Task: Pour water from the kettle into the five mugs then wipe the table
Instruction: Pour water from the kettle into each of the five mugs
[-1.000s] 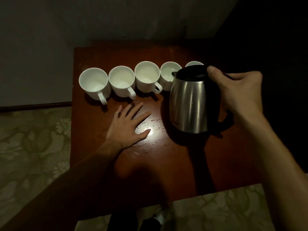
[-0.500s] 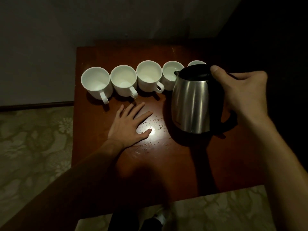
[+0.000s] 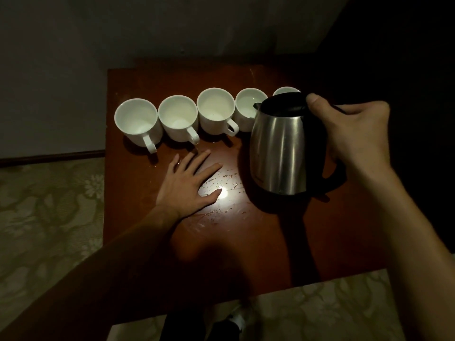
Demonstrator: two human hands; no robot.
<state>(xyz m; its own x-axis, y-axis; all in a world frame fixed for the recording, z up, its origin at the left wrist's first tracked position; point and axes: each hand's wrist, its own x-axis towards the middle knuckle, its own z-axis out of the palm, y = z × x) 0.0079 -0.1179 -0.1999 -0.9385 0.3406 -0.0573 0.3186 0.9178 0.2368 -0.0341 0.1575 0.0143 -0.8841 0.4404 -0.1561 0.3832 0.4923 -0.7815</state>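
A steel kettle with a black lid stands upright near the right of the brown table. My right hand grips its black handle, thumb on the lid. Several white mugs stand in a row along the far side: the leftmost mug, a second mug, a third mug, a fourth mug partly behind the kettle's spout, and a fifth mug mostly hidden by the lid. My left hand lies flat on the table, fingers spread, in front of the mugs.
Water droplets speckle the tabletop between my left hand and the kettle. A grey wall stands behind the table. Patterned floor lies to the left and in front. Darkness hides the right side.
The view has shifted slightly; the kettle sits a little lower and closer to the table. My left hand stays flat in place.
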